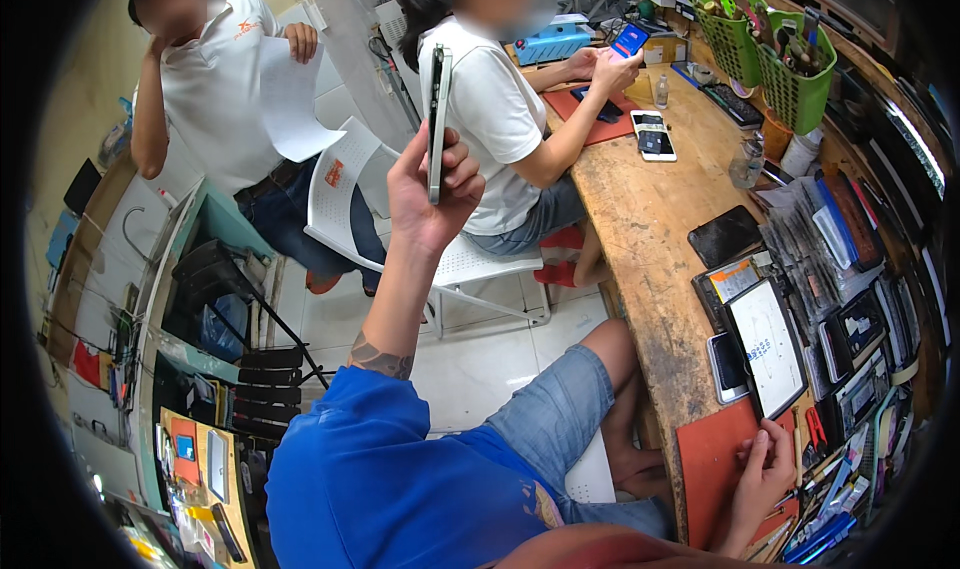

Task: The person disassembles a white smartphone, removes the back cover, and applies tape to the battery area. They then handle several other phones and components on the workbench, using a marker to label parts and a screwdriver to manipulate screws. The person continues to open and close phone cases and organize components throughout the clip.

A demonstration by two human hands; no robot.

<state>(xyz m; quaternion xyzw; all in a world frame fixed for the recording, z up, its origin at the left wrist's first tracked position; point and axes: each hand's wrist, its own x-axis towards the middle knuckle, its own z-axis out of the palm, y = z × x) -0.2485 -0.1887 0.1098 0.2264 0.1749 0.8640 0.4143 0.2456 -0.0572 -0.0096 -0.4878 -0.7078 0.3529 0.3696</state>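
Note:
My left hand (435,189) is raised at the centre, closed round a phone (437,119) held upright and seen edge-on, with a pale metal frame. My right hand (760,474) is low at the right on a red-orange mat (705,469), fingers loosely bent and apart, nothing visible in them. Its fingertips are close to the lower edge of a white tablet-like panel (762,349) with blue marks. A silver phone (728,367) lies left of that panel. Tools (812,429) and stacked phone parts (855,334) crowd the bench to the right.
A seated co-worker (480,159) holds a phone (625,44) at the wooden bench (640,219). Another person (200,99) at upper left holds paper beside a white chair (335,204). Green baskets (800,89) hang above the bench. A black chair (270,389) stands at left.

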